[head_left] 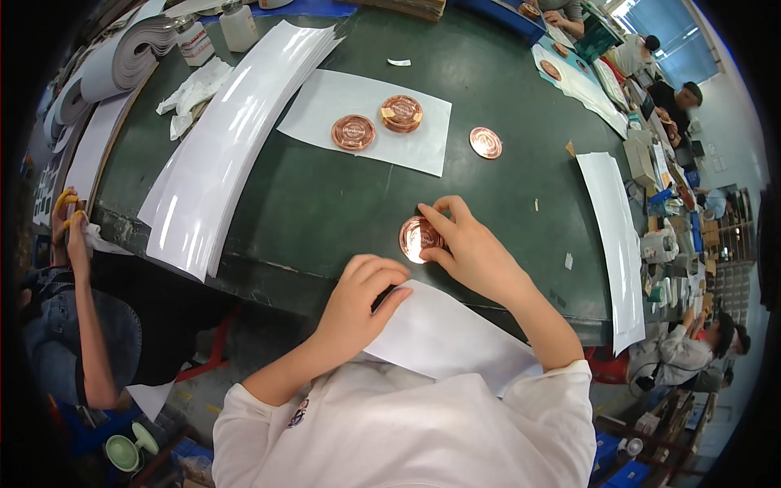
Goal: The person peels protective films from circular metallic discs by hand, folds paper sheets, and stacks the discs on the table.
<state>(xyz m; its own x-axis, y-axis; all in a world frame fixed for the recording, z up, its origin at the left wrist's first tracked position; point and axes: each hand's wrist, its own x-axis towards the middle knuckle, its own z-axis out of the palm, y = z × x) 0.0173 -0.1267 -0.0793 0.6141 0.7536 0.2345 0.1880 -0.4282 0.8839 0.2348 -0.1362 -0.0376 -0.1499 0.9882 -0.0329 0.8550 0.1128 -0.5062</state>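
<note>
My right hand has its thumb and index finger on the edges of a shiny copper-coloured round disc near the table's front edge. A raised pattern and a bright reflection show on the disc. Close by on the left, my left hand curls its fingers and thumb at the upper corner of a white sheet, which slopes over the table edge toward my lap. Farther back, one copper disc and a stack of copper discs rest on a flat white sheet. Another disc lies right of that sheet.
Long glossy white sheets are piled at the left, beside a crumpled cloth and two bottles. A narrow white stack lies along the right edge of the green table. Another person's hands are at the far left.
</note>
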